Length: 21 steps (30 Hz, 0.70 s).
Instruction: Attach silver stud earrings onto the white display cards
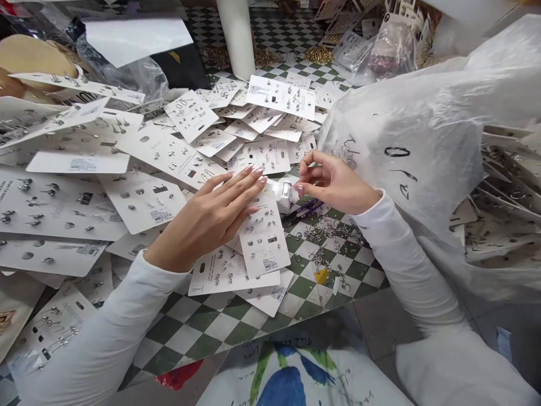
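My left hand (pixel 211 217) lies flat with its fingers stretched out over the top of a white earring card (pixel 264 239). That card rests on other cards (pixel 230 276) near the table's front edge. Just right of my left fingertips is a small white device (pixel 284 194). My right hand (pixel 329 180) is beside it, thumb and fingers pinched together near its right side; whatever they hold is too small to name. Purple-handled pliers (pixel 302 211) lie below my right hand, next to loose metal rings and jewelry bits (pixel 323 256).
Piles of earring cards (pixel 59 203) cover the left and the back middle (pixel 281 96). A large plastic bag (pixel 406 135) bulges at the right, with more cards (pixel 502 197) beside it. A white cylinder (pixel 236 39) stands at the back. A yellow piece (pixel 321 276) lies near the front edge.
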Each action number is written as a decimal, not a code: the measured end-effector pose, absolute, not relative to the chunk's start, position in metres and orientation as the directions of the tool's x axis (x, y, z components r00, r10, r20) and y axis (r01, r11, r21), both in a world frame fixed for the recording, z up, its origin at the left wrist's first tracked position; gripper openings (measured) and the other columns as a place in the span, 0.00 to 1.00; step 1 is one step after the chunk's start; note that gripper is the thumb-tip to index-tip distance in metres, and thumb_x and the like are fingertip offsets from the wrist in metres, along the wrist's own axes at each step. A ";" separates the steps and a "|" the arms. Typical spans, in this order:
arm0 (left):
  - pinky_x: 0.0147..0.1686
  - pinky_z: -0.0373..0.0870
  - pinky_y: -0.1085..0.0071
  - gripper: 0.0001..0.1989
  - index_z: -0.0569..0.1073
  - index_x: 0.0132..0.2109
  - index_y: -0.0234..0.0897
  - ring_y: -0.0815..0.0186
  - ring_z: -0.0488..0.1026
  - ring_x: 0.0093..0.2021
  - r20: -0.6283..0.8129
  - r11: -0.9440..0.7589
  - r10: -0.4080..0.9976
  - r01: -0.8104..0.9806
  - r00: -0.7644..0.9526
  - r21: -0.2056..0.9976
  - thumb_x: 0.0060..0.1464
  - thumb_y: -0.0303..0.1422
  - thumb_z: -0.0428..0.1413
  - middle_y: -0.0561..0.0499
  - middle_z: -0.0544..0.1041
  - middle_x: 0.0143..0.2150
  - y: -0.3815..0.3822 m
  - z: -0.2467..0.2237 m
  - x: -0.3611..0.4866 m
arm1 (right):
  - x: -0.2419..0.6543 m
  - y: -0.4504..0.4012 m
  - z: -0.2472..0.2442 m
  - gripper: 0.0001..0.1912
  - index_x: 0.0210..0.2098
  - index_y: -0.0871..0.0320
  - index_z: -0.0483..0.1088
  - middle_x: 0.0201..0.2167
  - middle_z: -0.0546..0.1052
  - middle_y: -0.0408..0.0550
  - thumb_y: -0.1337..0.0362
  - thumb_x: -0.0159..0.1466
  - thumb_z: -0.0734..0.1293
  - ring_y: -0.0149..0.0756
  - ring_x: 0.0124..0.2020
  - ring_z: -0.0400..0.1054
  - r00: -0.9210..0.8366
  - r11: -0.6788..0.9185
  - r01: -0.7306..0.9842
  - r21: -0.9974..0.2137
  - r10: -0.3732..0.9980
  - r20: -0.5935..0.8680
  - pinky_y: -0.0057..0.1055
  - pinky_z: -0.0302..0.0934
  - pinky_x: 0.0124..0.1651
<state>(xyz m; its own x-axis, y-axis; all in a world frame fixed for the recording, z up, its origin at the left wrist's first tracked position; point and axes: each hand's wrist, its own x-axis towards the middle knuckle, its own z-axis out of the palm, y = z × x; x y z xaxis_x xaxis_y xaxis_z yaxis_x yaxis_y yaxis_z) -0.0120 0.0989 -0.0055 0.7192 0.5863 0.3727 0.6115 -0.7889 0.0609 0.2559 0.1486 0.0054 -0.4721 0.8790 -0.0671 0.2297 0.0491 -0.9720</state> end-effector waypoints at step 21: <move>0.64 0.68 0.47 0.26 0.58 0.73 0.39 0.53 0.63 0.70 0.368 -0.773 0.616 0.625 0.697 0.109 0.72 0.27 0.49 0.41 0.65 0.70 0.097 -0.008 -0.009 | 0.256 0.146 -0.003 0.15 0.34 0.54 0.58 0.28 0.71 0.41 0.74 0.62 0.70 0.37 0.35 0.74 -0.506 0.057 0.357 -0.932 0.851 -0.142 0.35 0.69 0.37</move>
